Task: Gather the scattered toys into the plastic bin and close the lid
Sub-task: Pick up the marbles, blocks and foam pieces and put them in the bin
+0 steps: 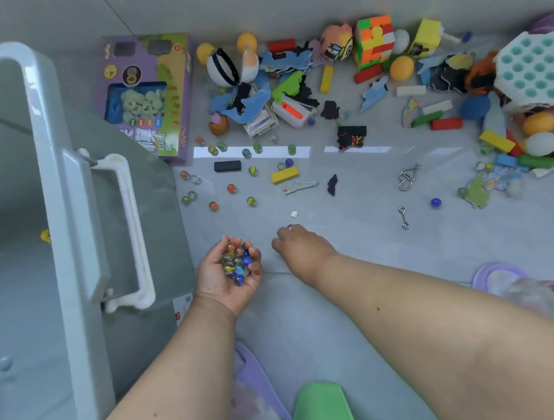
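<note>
L hand [228,274] was cupped, palm up, w/ a pile of marbles [237,259] in its grip. R hand [300,245] pinched sth tiny on the floor [356,253]; can't tell what. Open plastic bin [57,202] stood left. More toys [293,101] lay scattered by the wall.
</note>
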A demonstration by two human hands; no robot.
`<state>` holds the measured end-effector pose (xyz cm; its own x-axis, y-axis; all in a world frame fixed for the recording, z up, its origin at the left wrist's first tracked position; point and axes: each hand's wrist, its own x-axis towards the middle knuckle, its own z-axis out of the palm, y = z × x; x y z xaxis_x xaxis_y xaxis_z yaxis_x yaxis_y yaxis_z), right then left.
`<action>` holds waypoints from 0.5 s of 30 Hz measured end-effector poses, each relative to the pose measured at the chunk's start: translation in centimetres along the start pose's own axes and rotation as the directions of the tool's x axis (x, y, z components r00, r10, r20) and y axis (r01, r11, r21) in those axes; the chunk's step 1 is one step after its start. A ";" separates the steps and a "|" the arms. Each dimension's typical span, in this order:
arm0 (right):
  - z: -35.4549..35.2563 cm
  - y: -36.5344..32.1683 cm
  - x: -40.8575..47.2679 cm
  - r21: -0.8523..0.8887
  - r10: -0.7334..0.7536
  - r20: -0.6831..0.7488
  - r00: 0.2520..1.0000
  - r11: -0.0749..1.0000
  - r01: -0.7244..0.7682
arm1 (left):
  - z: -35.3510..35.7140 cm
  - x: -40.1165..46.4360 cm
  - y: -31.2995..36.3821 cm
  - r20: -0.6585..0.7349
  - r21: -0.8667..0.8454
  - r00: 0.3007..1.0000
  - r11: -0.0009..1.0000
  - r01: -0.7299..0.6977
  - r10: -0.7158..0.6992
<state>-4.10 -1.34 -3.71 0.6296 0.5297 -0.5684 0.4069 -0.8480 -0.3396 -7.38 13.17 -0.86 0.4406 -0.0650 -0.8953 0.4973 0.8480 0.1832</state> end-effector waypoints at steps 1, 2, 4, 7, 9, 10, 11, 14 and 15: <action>-0.2 0.4 0.1 0.047 0.036 -0.002 0.999 0.998 -0.036 | 0.1 0.3 0.0 -0.010 -0.002 1.000 1.000 -0.003 0.003; -0.3 0.8 0.1 0.085 0.063 -0.021 0.998 0.995 -0.061 | 0.2 0.5 0.0 -0.018 -0.007 1.000 1.000 -0.008 0.008; -0.6 1.2 0.0 0.077 0.083 -0.139 0.987 0.994 -0.072 | 0.4 0.8 0.0 -0.020 -0.015 1.000 1.000 -0.014 0.014; -1.1 2.3 1.1 0.016 0.163 -0.259 0.952 0.986 -0.165 | 0.9 1.0 -0.2 -0.015 -0.023 1.000 1.000 -0.012 0.012; -1.7 3.8 1.9 0.065 0.245 -0.206 0.947 0.969 -0.237 | 1.3 1.0 -0.2 -0.020 -0.026 1.000 1.000 -0.006 0.006; -1.9 4.6 2.1 0.125 0.265 -0.157 0.951 0.961 -0.247 | 1.5 1.0 -0.3 -0.021 -0.028 1.000 1.000 0.001 -0.001; -1.9 5.4 2.1 0.189 0.259 -0.122 0.958 0.954 -0.234 | 1.7 1.0 -0.3 -0.023 -0.029 1.000 1.000 0.011 -0.011; -1.5 6.7 1.2 0.326 0.220 -0.131 0.967 0.930 -0.167 | 2.7 1.2 -0.6 -0.036 -0.030 0.998 0.999 0.040 -0.041; -1.7 6.7 0.7 0.410 0.250 -0.164 0.954 0.897 -0.164 | 3.1 1.3 -0.8 -0.043 -0.030 0.998 0.998 0.048 -0.049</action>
<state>0.17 -6.57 -5.15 0.8111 0.2964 -0.5043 -0.0099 -0.8550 -0.5185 -4.91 10.79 -0.96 0.3834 -0.0837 -0.9198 0.4954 0.8591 0.1283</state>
